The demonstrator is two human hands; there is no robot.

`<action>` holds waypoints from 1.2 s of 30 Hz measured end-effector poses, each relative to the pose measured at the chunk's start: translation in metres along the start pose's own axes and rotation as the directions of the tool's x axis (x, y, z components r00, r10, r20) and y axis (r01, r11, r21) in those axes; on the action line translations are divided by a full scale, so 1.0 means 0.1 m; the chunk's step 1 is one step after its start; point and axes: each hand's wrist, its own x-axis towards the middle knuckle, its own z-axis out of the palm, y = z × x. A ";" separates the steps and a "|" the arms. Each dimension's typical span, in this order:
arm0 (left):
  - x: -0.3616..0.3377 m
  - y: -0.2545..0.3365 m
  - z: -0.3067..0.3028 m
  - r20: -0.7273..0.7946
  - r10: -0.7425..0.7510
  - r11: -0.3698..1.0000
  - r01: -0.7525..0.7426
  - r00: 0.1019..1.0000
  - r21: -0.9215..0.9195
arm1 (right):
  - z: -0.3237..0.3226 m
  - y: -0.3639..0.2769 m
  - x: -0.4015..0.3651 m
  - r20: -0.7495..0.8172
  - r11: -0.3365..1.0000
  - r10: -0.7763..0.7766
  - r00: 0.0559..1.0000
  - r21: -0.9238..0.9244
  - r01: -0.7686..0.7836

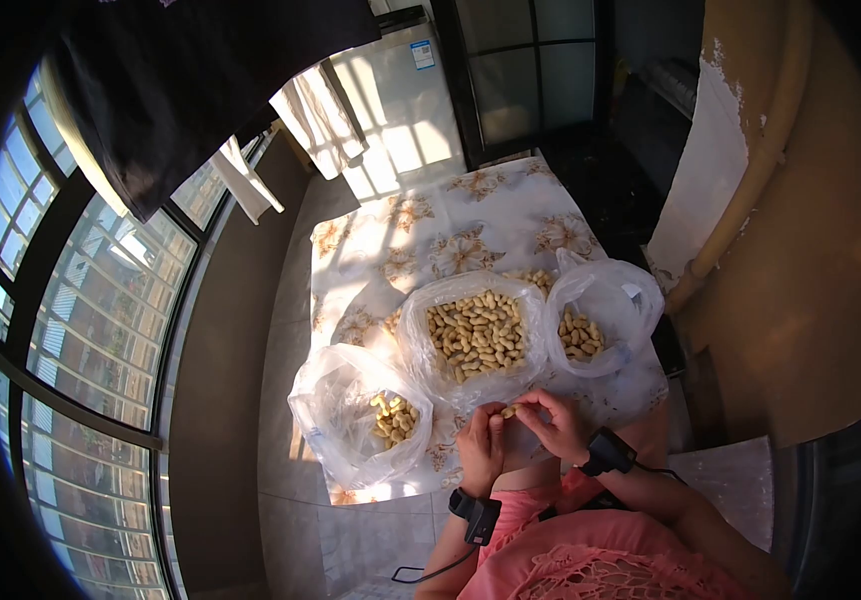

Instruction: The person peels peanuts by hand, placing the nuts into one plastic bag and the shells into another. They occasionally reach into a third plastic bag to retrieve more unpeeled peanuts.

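Both hands meet at the near edge of the table, just below the middle bag. A single peanut [508,411] is pinched by the fingertips of my right hand [553,424]. My left hand [481,445] is closed right beside it, its fingertips near the same peanut; what it grips, if anything, is too small to tell. Ahead of the hands, an open clear plastic bag [420,310] holds a large pile of peanuts [477,333]. A second bag [335,440], at the left, has a smaller pile [393,418]. The third bag [630,310], at the right, holds some peanuts [580,337] too.
A flowered cloth covers the table [460,215]. More peanuts [530,279] lie behind the middle bag. Barred windows [110,300] and hanging dark clothing [200,80] are on the left. A pale cabinet [400,100] stands beyond the table; a pipe [750,190] runs along the right wall.
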 end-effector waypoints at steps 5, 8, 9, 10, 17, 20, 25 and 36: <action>0.01 0.02 -0.01 -0.007 0.016 1.000 -0.016 1.000 0.006 | 0.00 0.00 0.00 -0.001 1.000 0.000 1.000 0.004 0.000; 0.00 0.01 0.00 -0.006 0.016 1.000 -0.016 1.000 0.016 | 0.00 0.03 0.00 0.001 1.000 -0.010 1.000 -0.001 0.010; 0.00 0.01 0.00 -0.007 0.016 1.000 -0.016 1.000 0.016 | 0.00 0.03 0.00 0.003 1.000 -0.006 1.000 -0.003 0.006; 0.00 0.01 0.00 -0.004 0.011 0.999 -0.011 1.000 0.040 | 0.00 0.03 0.00 0.005 1.000 -0.002 1.000 -0.005 0.002; -0.01 -0.03 0.05 -0.091 -0.029 1.000 0.030 0.995 0.009 | 0.10 0.08 0.01 -0.158 0.943 0.102 0.982 0.328 -0.045; 0.00 0.03 0.05 -0.118 -0.053 0.996 0.060 0.992 0.059 | 0.09 -0.26 0.12 -0.105 0.997 -0.045 0.993 0.064 0.052; -0.01 -0.14 0.12 -0.113 0.084 0.989 -0.069 0.990 0.129 | 0.45 -0.69 0.43 0.151 0.971 -0.232 0.961 -0.030 0.239; -0.13 -0.40 0.13 -0.080 0.081 0.981 -0.065 0.994 0.183 | 0.93 -0.60 0.69 0.202 0.904 -0.373 0.906 -0.141 0.404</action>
